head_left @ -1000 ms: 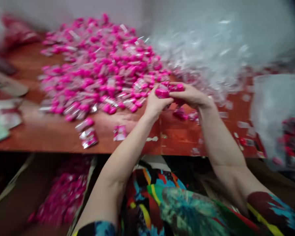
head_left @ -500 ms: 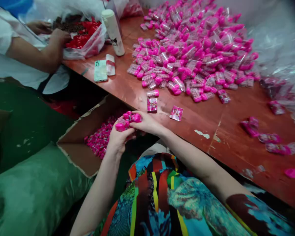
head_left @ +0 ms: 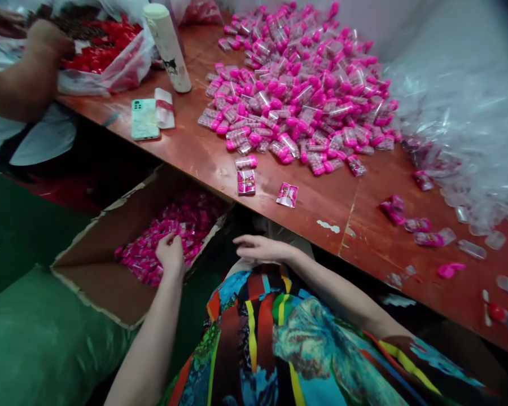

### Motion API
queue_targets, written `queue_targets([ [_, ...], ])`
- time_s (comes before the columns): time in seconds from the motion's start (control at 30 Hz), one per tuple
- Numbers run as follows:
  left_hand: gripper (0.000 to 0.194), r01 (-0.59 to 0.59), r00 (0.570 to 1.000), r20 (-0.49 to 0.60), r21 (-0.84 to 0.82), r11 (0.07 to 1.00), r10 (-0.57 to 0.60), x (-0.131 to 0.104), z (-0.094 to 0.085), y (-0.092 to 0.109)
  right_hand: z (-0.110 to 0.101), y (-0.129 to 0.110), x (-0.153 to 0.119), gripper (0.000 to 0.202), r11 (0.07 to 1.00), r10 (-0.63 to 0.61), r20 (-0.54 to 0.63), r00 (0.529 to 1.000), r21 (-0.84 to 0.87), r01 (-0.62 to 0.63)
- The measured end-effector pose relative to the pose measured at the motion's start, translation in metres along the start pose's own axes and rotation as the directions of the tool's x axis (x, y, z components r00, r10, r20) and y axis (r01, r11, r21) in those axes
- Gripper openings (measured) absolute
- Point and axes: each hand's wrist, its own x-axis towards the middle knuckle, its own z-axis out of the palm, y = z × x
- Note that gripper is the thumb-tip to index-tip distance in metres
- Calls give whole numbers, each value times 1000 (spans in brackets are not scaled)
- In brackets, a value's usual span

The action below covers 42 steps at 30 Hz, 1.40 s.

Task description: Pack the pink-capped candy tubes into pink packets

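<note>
My left hand (head_left: pixel 170 251) is over the open cardboard box (head_left: pixel 87 248), its fingers curled in. Whatever may be inside those fingers is hidden from view. Below it, the box holds a heap of small shiny pink packets (head_left: pixel 146 256). My right hand (head_left: pixel 262 248) hovers above my lap just off the table edge, with its fingers stretched out and nothing in them. Nearest to it on the table are a flat pink sachet (head_left: pixel 287 194), a small stack of pink sachets (head_left: pixel 246 183) and a clear tube with a pink cap (head_left: pixel 246 162).
A large pile of pink-capped clear tubes (head_left: pixel 296 96) covers the back of the red-brown table (head_left: pixel 203 160). A bottle (head_left: pixel 168 48) and a phone (head_left: pixel 144 119) stand to the left. Another person's arm (head_left: pixel 29 73) reaches toward a bag of red pieces (head_left: pixel 110 53). Clear plastic (head_left: pixel 449 129) lies right.
My hands have come apart, and the pink-capped tubes they held together no longer show in them. The left went left over the box; the right drew down toward my lap. The view has shifted.
</note>
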Motion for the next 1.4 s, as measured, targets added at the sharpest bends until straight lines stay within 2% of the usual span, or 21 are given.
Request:
queue_targets([
  [0.07, 40, -124, 989, -77, 78, 989, 130, -23, 22, -3, -14, 16, -50, 58, 992, -31, 19, 999, 123, 29],
  [0.13, 33, -294, 956, 31, 118, 948, 292, -51, 52, -5, -29, 22, -100, 62, 974, -78, -23, 997, 212, 81],
  [0.17, 32, -487, 872, 143, 180, 854, 467, -64, 68, -5, -37, 23, -125, 64, 967, -97, -58, 994, 232, 108],
  [0.23, 35, -759, 635, 369, 137, 636, 679, -87, 105, -2, -57, 21, -170, 63, 973, -107, -142, 984, 187, 133],
  [0.3, 36, -882, 383, 542, -24, 470, 748, -106, 148, 9, -83, 20, -214, 52, 997, -75, -272, 959, -4, 77],
  [0.33, 34, -908, 254, 594, -124, 400, 763, -116, 171, 17, -98, 21, -235, 44, 989, -35, -382, 924, -148, -23],
  [0.37, 31, -917, 133, 625, -217, 336, 769, -127, 194, 27, -112, 25, -257, 36, 944, 8, -521, 853, -278, -179],
  [0.4, 29, -914, 29, 639, -294, 278, 769, -138, 216, 38, -125, 29, -278, 29, 866, 41, -666, 745, -349, -359],
  [0.43, 27, -910, -53, 644, -347, 229, 763, -149, 237, 48, -136, 36, -298, 26, 775, 58, -792, 607, -348, -527],
  [0.5, 26, -915, -151, 665, -373, 150, 731, -171, 278, 69, -157, 51, -332, 29, 653, 63, -936, 347, -224, -723],
  [0.53, 26, -925, -181, 681, -362, 112, 710, -180, 297, 78, -166, 60, -344, 34, 630, 59, -965, 254, -161, -759],
  [0.6, 32, -953, -202, 722, -302, 39, 662, -194, 336, 95, -184, 74, -360, 47, 604, 35, -989, 141, -91, -791],
  [0.63, 36, -965, -201, 744, -263, 3, 637, -199, 355, 104, -192, 80, -364, 53, 589, 20, -994, 107, -75, -805],
  [0.7, 47, -975, -213, 788, -210, -73, 578, -206, 391, 120, -208, 88, -364, 65, 565, -1, -997, 79, -66, -822],
  [0.77, 59, -968, -251, 827, -197, -158, 503, -211, 424, 134, -221, 91, -359, 73, 530, -25, -994, 111, -107, -841],
  [0.83, 66, -952, -289, 869, -216, -218, 401, -217, 451, 146, -229, 92, -350, 73, 453, -86, -977, 196, -214, -865],
  [0.93, 59, -945, -298, 911, -240, -224, 283, -224, 472, 156, -236, 92, -337, 61, 340, -128, -935, 331, -355, -871],
  [1.07, 37, -960, -244, 923, -186, -208, 299, -227, 461, 155, -234, 87, -324, 51, 388, -83, -928, 364, -367, -846],
  [1.3, 40, -993, -74, 930, -35, -113, 360, -208, 401, 130, -219, 91, -291, 53, 543, -167, -855, 490, -495, -679],
  [1.37, 40, -999, -20, 910, -6, -36, 413, -199, 384, 121, -209, 93, -274, 49, 689, -233, -862, 450, -473, -549],
  [1.4, 37, -998, 21, 887, -5, 55, 461, -195, 376, 117, -203, 93, -265, 47, 758, -266, -869, 417, -456, -467],
])
